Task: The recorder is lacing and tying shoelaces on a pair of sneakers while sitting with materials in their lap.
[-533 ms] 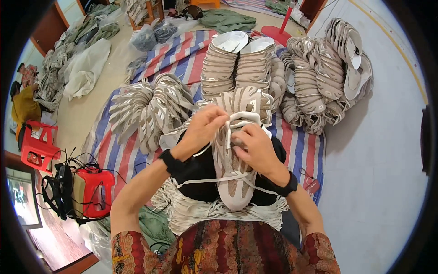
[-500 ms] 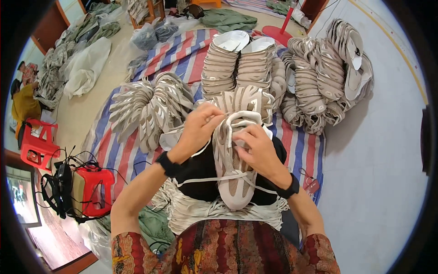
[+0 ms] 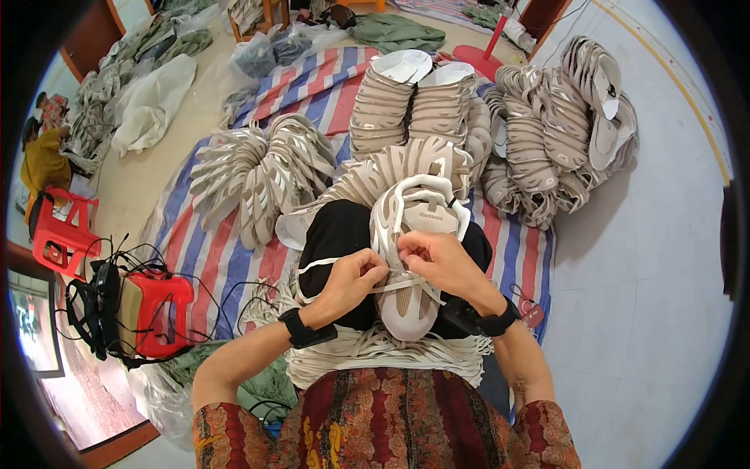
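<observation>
Shoe is lying on the lap, light and soft-sided. Left hand is pinching the limp lace; right hand is closing fingertips on the lace at the eyelets, likely the best hold.

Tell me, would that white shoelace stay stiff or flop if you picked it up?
The lace probably flops: it droops in a loose loop beside the left hand. It looks light and flat, likely easy to pinch. The beige shoe seems firmer, keeping its shape on the lap.
</observation>
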Available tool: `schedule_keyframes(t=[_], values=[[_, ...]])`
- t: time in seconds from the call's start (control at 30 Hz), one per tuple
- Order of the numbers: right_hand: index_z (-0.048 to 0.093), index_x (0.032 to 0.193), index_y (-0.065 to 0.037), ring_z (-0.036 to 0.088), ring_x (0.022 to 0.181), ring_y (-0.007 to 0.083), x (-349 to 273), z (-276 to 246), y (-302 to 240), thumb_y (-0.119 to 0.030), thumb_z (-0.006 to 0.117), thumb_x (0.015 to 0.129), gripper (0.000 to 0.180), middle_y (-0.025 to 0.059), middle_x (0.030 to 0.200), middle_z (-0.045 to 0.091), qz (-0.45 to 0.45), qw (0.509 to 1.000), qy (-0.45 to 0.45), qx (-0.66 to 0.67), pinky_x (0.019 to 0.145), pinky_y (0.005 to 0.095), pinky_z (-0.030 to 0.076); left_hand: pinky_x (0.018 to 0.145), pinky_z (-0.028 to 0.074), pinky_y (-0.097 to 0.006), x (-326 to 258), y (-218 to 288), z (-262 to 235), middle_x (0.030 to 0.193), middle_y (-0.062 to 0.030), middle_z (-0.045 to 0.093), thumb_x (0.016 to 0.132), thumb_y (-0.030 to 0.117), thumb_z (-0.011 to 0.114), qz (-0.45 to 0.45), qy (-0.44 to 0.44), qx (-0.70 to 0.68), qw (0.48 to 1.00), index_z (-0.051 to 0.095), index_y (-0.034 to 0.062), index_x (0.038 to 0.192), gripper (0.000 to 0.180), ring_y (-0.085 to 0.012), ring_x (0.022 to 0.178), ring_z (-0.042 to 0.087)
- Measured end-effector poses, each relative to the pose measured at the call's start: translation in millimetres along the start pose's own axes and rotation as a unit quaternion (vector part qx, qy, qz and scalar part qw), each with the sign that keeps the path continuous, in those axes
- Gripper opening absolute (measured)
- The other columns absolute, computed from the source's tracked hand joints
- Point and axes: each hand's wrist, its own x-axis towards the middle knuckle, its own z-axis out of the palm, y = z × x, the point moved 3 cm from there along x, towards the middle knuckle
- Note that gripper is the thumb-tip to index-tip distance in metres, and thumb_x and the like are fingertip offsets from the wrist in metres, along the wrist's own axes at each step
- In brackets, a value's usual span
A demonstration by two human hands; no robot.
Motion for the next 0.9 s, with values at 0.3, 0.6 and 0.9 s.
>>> schedule_keyframes(t=[0.3,0.6,0.9], values=[[0.058,0.091,0.003,0.051,0.062,0.01,-1.0,-3.2,-8.0,-0.004,0.051,0.075,0.019,0.0061,0.068,0.058,0.008,0.986,-0.101,-0.131,0.059,0.0238,0.043,0.052,0.041,-0.027,-8.3,12.3,3.5,0.069,-0.0085,0.054,0.083,0.004,0.054,0.196,0.089,0.179,0.96,0.048,-0.0019,0.083,0.009,-0.0144,0.057,0.051],[0.059,0.088,0.001,0.056,0.06,0.0202,-0.2,-4.1,1.6,-0.008,0.05,0.073,0.02,0.0122,0.067,0.058,-0.009,0.993,-0.098,-0.072,0.058,0.0305,0.044,0.052,0.041,-0.033,-8.8,13.2,6.8,0.065,-0.0149,0.05,0.084,0.002,0.049,0.192,0.074,0.175,0.963,0.043,-0.001,0.085,0.007,-0.0281,0.057,0.053],[0.06,0.095,0.001,0.056,0.067,0.0141,-5.8,-0.6,0.2,-0.003,0.052,0.073,0.024,0.0102,0.075,0.061,-0.042,0.99,-0.078,-0.107,0.062,0.0253,0.044,0.037,0.031,-0.021,-2.0,8.9,11.8,0.063,-0.0036,0.051,0.087,0.011,0.047,-0.125,-0.057,-0.158,0.978,0.045,0.0055,0.081,0.009,-0.0079,0.046,0.044]])
